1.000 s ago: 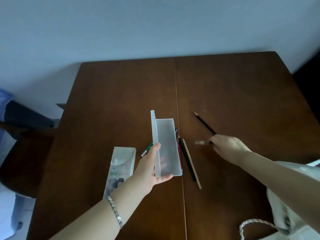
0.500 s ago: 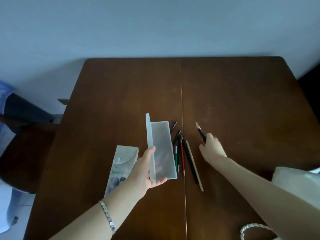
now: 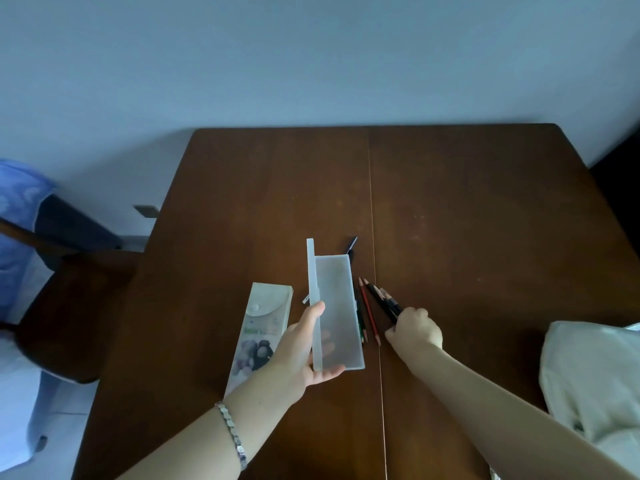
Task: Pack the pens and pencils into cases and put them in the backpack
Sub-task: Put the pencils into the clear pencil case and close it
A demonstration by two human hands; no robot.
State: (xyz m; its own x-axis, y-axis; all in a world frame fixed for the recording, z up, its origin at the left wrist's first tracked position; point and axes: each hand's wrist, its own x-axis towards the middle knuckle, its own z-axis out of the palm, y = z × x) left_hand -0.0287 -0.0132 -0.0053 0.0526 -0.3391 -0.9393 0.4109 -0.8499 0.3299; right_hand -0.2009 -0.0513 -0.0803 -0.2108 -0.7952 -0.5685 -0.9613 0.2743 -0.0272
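Observation:
My left hand (image 3: 304, 355) holds a frosted clear plastic case (image 3: 337, 310) by its near left end, thumb on its upright lid. My right hand (image 3: 415, 329) grips a small bunch of dark pencils (image 3: 386, 299) just right of the case, tips pointing away. A red pencil (image 3: 370, 311) and a green one (image 3: 361, 323) lie on the table between the case and that hand. A dark pen (image 3: 351, 244) pokes out behind the case's far end. A second, flat case with a snap flap (image 3: 259, 327) lies to the left.
The brown wooden table (image 3: 450, 220) has a seam running down its middle. A pale cloth bag (image 3: 595, 375) sits at the right near edge. A dark chair (image 3: 69, 306) stands off the table's left side, and a wall is behind.
My right hand picked up the black pencil from the right, carried it left and now closes round several dark pencils beside the case. My left hand kept hold of the case.

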